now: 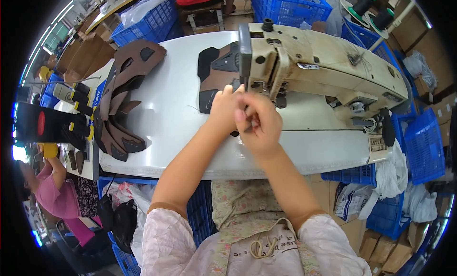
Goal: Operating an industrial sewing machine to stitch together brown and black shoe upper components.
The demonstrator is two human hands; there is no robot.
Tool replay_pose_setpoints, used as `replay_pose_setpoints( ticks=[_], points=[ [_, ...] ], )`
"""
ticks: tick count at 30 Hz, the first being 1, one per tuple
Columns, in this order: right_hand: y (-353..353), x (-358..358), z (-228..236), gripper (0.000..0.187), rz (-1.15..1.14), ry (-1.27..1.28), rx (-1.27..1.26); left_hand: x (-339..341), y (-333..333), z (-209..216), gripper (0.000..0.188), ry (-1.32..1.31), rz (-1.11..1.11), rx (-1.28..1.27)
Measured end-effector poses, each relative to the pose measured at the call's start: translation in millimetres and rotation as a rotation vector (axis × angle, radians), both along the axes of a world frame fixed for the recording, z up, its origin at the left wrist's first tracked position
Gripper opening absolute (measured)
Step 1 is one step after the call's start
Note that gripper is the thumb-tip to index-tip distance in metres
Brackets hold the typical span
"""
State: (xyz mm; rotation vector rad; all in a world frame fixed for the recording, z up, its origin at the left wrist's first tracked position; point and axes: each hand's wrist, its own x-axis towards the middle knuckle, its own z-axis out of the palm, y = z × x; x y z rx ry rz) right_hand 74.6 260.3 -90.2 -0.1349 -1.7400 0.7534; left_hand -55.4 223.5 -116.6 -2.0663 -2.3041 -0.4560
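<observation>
Here we are, right up at the machine! Our left hand [224, 109] reaches in at the lower right of the brown-and-black piece [219, 79], which lies flat on the white table [166, 97], its right side tucked in by the head of the sewing machine [309, 52]. The visible left fingertips sit close together beside the piece's brown middle; the rest slip behind our other hand, so we can't tell whether they pinch the edge or only press on it.

And the right hand [263, 128], it's a blur! Fingers curled in, thumb turned toward the forefinger, raised in front of the left wrist as we look down. Is there something small between them? We can't tell, nor whether the two hands touch.

For good work here, we'd say: piece flat, left fingers steadying it lightly from the side, fingertips well away from the needle area, which our hands partly hide. We'd want the right hand out of that line of sight, too. Watch the loose thread [192, 107] just left of the piece; best kept from under the work. Over on the left, the pile of brown pieces [110, 97] fans out, well apart from our hands.
</observation>
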Motion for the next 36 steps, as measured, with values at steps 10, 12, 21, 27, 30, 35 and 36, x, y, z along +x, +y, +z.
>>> replay_pose_setpoints(
  ticks=[10, 12, 21, 27, 30, 35, 36],
  points=[
    [-6, 73, 9, 0.055, 0.405, -0.502, -0.312, -21, -11, -5, 0.053, 0.216, 0.255, -0.104],
    [-19, 64, -20, 0.05, 0.534, -0.359, -0.46, -36, -20, -10, 0.054, 0.28, 0.269, -0.014],
    [-18, -30, -47, 0.036, 0.78, -0.255, -1.873, -58, -61, -6, 0.065, -0.085, 0.417, 0.084],
    [-18, -69, -41, 0.037, 0.66, -0.051, -2.033, -61, -72, -14, 0.095, -0.34, 0.51, 0.245],
    [-17, -74, -42, 0.036, 0.682, 0.006, -2.056, -61, -73, -13, 0.103, -0.362, 0.532, 0.238],
    [-17, -83, -45, 0.033, 0.639, 0.073, -2.066, -59, -73, -11, 0.108, -0.404, 0.545, 0.251],
    [-17, -85, -45, 0.033, 0.619, 0.076, -2.071, -59, -73, -11, 0.109, -0.409, 0.548, 0.258]
  ],
)
